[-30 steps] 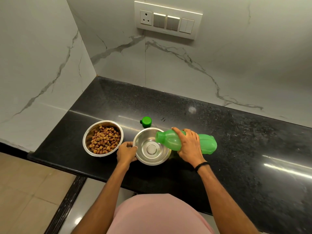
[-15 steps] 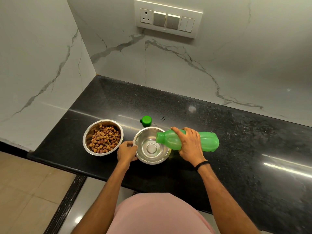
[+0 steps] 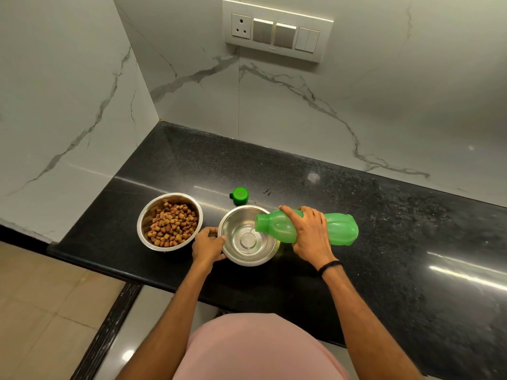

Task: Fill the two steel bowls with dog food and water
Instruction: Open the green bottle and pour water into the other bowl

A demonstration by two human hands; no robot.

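Observation:
Two steel bowls stand side by side near the front edge of the black counter. The left bowl holds brown dog food kibble. My left hand grips the left rim of the right bowl. My right hand grips a green plastic bottle, which lies almost level with its open mouth over that bowl. A thin stream of water runs from the mouth into the bowl.
The bottle's green cap lies on the black counter just behind the bowls. White marble walls close the corner at left and back, with a switch panel high on the back wall. The counter stretches away to the right.
The bottle's base has risen a little, tipping the mouth lower over the right bowl, and water now runs out. My left hand stays on the bowl's rim.

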